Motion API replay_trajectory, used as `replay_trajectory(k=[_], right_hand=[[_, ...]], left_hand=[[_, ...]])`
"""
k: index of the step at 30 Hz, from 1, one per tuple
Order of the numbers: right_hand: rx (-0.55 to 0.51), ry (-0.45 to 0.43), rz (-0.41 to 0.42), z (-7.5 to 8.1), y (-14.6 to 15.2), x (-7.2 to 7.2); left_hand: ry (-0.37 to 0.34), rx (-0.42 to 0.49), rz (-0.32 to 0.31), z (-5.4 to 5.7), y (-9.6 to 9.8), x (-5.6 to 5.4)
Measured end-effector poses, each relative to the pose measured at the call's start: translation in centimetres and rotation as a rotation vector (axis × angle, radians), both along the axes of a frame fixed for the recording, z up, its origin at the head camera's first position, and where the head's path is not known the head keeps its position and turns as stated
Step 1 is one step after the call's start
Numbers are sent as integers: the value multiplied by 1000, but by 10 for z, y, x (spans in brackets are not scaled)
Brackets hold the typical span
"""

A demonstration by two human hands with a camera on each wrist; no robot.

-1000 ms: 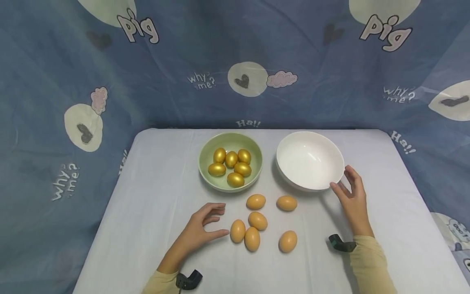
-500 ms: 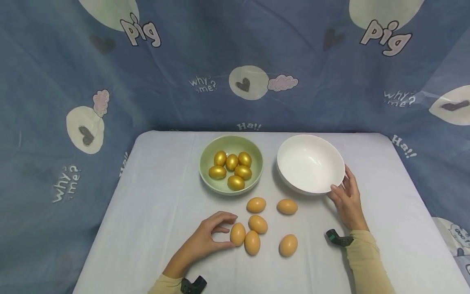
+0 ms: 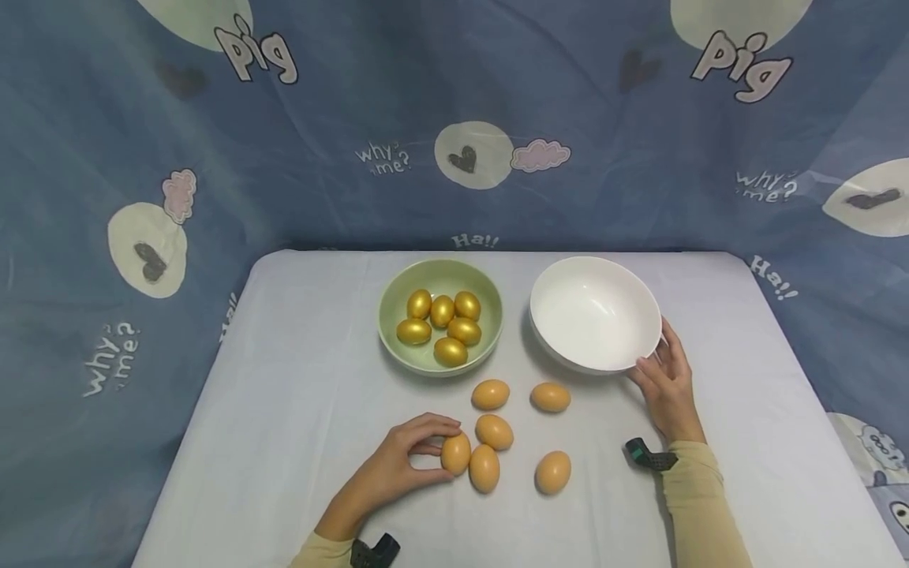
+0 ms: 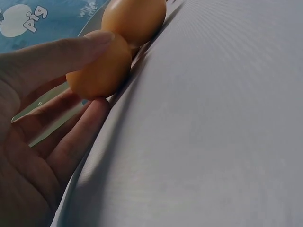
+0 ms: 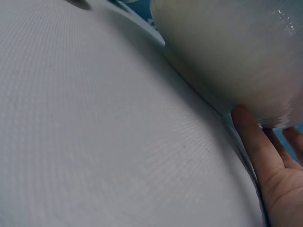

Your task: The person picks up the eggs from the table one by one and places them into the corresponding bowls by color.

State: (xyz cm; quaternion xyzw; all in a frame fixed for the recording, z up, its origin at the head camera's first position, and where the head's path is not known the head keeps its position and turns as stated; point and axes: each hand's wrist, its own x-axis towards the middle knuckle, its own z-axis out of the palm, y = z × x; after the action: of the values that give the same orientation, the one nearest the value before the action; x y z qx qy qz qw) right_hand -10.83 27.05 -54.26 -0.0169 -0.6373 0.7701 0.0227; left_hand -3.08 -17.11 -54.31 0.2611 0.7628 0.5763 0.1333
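Observation:
My left hand [image 3: 398, 467] pinches a light brown egg [image 3: 456, 455] between thumb and fingers, low over the white cloth. In the left wrist view the thumb lies across this egg [image 4: 106, 73] and the fingertips are at its other side. Right beside it lies another brown egg [image 4: 135, 19]. My right hand [image 3: 671, 394] rests against the outside of the white bowl [image 3: 595, 315], thumb near the front rim and fingers at the right side. The right wrist view has the fingers fairly straight along the bowl's outer wall [image 5: 222, 52].
A green bowl [image 3: 393, 349] at the back holds several gold eggs [image 3: 450, 352]. More brown eggs lie loose on the cloth, one [image 3: 490, 394] before the green bowl, others [image 3: 551, 397] [image 3: 553, 472] farther right. A patterned blue curtain [image 3: 341, 189] hangs behind the table.
My left hand has moved right and its fingers have closed on the leftmost brown egg. The right hand has moved in closer against the white bowl.

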Motion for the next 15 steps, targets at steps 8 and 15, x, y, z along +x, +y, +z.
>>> replay_trajectory(k=[8, 15], right_hand=[[-31, -3, -1, 0, 0, 0], [-43, 3, 7, 0, 0, 0]], left_hand=[[-16, -21, 12, 3, -1, -2], [-20, 4, 27, 3, -2, -1]])
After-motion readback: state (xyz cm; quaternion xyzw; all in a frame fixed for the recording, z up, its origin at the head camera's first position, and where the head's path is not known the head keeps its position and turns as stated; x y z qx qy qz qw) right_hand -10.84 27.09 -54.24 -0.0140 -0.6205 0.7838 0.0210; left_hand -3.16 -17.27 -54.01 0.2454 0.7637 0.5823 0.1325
